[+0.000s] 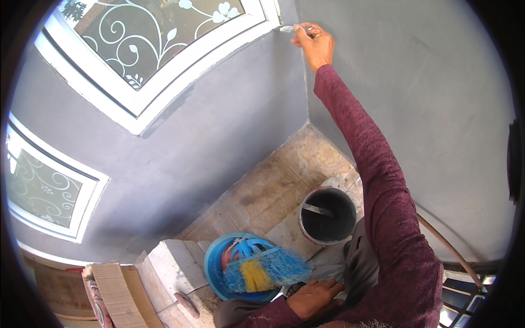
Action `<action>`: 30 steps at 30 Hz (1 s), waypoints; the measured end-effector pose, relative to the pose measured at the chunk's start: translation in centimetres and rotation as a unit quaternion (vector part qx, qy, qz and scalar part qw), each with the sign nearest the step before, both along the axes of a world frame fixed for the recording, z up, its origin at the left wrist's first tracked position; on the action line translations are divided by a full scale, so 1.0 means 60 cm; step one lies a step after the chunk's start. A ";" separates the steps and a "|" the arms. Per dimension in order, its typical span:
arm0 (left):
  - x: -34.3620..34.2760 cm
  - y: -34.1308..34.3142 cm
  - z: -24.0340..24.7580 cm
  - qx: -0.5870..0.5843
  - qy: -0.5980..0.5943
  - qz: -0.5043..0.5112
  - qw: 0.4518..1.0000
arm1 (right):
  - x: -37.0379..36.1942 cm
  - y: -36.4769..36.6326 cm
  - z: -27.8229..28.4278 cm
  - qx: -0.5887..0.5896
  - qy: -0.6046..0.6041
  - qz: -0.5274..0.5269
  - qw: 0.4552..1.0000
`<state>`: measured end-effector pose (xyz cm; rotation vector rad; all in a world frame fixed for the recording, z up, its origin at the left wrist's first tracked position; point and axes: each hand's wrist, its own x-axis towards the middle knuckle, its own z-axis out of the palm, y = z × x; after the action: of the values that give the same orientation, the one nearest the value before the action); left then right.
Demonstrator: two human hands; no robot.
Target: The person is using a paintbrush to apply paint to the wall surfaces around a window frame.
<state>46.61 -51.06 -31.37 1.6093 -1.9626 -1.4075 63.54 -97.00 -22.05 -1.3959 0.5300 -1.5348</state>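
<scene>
Up at the corner of the two grey walls, my right hand [316,46] is closed on a small pale-tipped paintbrush [286,29]. Most of its handle is hidden by my fingers. The tip is close to the lower right corner of a white window frame [191,68]. Low in the view, my left hand [314,299] lies over my leg with its fingers loosely stretched, holding nothing I can see. Beside it are the blue and yellow bristles of a broom [268,270], lying across a blue basin [210,265].
A bucket [328,215] with dark grey contents and a flat stick [317,209] stands on the tiled floor [262,188]. A cardboard box [117,295] sits at the lower left by a white tiled block [169,265]. A second window [52,186] is further left. A brown hose or pole [448,246] leans at right.
</scene>
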 end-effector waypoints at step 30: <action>0.003 -0.003 -0.001 -0.046 0.009 0.015 0.999 | 0.013 0.012 -0.008 -0.029 0.048 0.010 0.998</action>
<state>46.78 -51.25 -31.41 1.5740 -1.9547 -1.2970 64.30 -96.29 -22.52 -1.5210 0.5319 -1.4822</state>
